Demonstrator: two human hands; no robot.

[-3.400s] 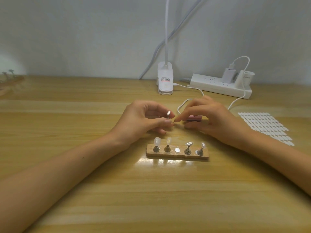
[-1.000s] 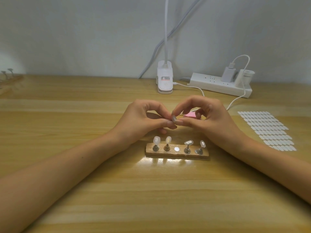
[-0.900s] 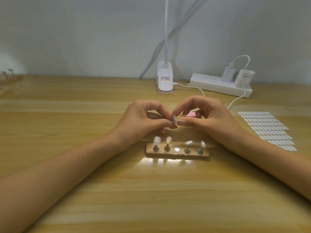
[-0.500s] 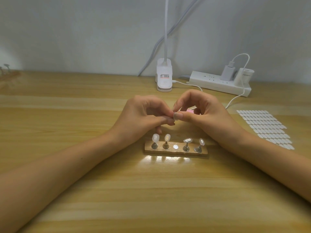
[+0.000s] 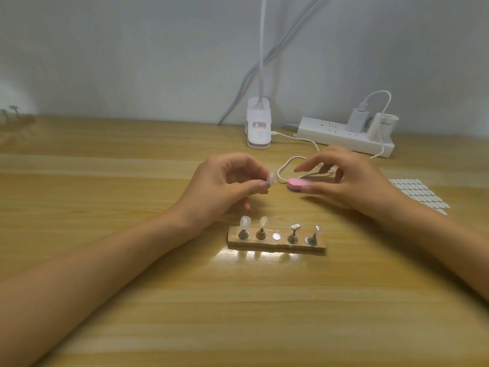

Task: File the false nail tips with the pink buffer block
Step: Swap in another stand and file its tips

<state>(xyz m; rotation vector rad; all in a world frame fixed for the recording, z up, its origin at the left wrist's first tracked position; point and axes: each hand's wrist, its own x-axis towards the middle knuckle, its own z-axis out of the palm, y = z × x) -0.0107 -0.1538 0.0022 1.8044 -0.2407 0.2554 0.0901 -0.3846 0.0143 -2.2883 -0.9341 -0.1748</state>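
Behind the rough wooden holder strip point(image 5: 276, 245), the left hand point(image 5: 225, 186) pinches a small translucent oval nail tip point(image 5: 270, 178). The right hand point(image 5: 352, 184) spreads relaxed fingers over the matte pink buffer block point(image 5: 296, 184), which lies on the glossy wood-grain desk point(image 5: 238, 300).

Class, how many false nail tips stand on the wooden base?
4: two nail tips left of the bare metal disc, two right of it. A fifth tip is pinched by the left hand.

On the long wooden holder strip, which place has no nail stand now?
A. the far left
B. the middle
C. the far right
B: the middle of the long wooden holder strip shows only a bare round metal disc, with two nail stands on each side.
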